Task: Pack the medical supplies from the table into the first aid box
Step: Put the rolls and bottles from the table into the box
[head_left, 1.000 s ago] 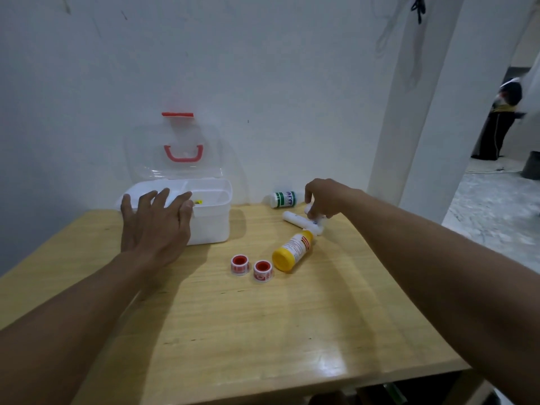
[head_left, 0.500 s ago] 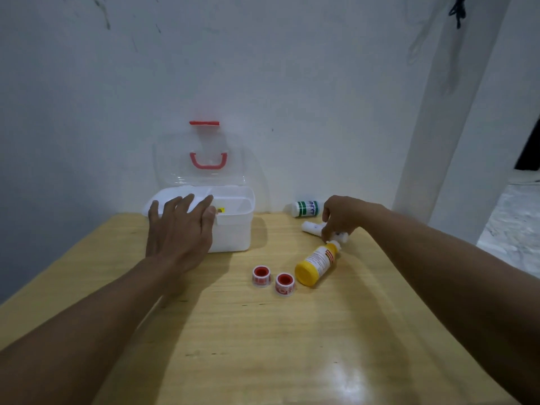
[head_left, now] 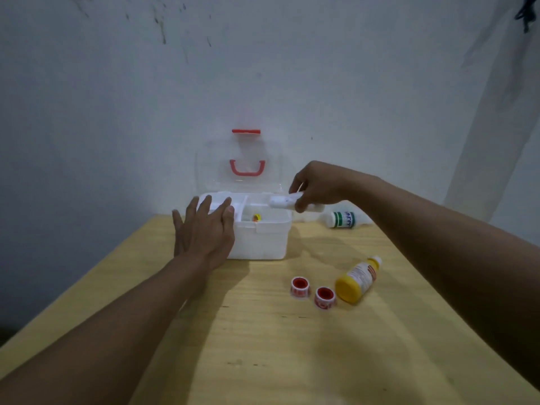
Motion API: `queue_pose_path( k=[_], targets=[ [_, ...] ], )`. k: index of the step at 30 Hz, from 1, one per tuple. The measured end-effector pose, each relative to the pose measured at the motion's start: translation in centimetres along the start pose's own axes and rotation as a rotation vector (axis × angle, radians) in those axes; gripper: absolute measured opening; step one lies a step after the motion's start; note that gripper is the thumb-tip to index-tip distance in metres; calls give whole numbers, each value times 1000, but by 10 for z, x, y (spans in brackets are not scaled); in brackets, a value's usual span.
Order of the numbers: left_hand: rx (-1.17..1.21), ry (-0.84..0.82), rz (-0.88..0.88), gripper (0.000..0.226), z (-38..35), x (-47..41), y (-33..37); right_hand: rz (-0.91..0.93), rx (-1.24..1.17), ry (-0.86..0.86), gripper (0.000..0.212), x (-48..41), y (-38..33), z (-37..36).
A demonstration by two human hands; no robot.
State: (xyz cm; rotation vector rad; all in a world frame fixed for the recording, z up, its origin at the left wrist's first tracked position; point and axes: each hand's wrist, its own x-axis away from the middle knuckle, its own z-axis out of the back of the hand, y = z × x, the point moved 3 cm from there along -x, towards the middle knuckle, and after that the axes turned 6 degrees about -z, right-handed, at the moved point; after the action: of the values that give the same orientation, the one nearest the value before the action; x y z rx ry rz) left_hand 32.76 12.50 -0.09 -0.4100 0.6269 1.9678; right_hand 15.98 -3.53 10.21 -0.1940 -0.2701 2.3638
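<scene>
Up off the bench [head_left: 263,346] comes the white tube [head_left: 285,201], which lay beside the yellow bottle [head_left: 358,280] half a second ago. Nearest sit two red-capped tape rolls [head_left: 312,292], the bottle on its side just right of them. Further on, the left hand [head_left: 204,232] rests flat and open against the first aid box [head_left: 263,241], white, lid up. Right hand [head_left: 317,187], grip pinched on the tube, hovers over the box's right rim. Beyond lies a green-labelled bottle [head_left: 342,219].
</scene>
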Motion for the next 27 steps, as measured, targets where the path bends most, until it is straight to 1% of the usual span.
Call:
queue_pose_path(
  k=[6, 11, 13, 15, 19, 23, 25, 27],
  targets=[
    [24, -25, 10, 52, 1, 1, -1, 19, 142, -119, 48, -17, -49, -8],
    [24, -22, 1, 53, 0, 0, -2, -7, 276, -233, 50, -35, -66, -21],
    [33, -24, -1, 52, 0, 0, -2, -18, 284, -268, 49, -37, -68, -22],
    [44, -23, -4, 52, 0, 0, -2, -27, 245, -294, 47, -37, -69, -24],
    [52, -23, -9, 51, 0, 0, -3, -51, 94, -315, 43, -37, -66, -30],
    [66, -14, -4, 51, -1, -1, -2, -89, -139, -318, 27, -39, -57, -42],
    [63, -10, -4, 51, -1, -1, -2, -83, -171, -323, 21, -38, -57, -48],
    [66, -10, -4, 51, 0, -1, -2, -74, -192, -322, 21, -37, -58, -53]
  ],
)
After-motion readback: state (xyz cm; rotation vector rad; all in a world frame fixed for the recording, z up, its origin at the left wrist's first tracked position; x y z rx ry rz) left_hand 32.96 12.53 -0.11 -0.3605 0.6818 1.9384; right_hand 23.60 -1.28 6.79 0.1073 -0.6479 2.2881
